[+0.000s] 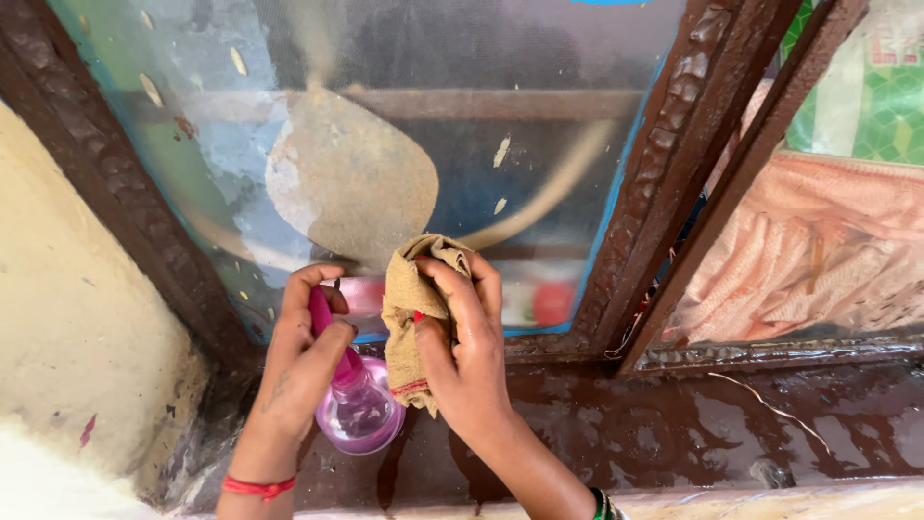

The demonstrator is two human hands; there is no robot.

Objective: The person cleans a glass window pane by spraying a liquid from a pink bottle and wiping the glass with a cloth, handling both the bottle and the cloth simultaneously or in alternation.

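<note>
Grip, left hand (298, 371): clenched around pink spray bottle (358, 409), finger on trigger.
Grip, right hand (462, 356): grasping tan cloth (412, 308) at 12 o'clock of bottle, against dusty window pane (385, 144).
Risk: spray could drip onto wet brown sill (674, 424); the bottle might slip.

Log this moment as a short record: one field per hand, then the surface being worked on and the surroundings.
left hand: left hand wraps a pink spray bottle, a finger on its trigger, nozzle toward the glass
right hand: right hand clutches a tan cloth bunched against the pane
surface: dusty glass pane in a carved dark brown wooden frame
below: brown sill, looks wet
left side: cream wall
right side: second pane with peach fabric behind it
wrists: red band on the left wrist
</note>
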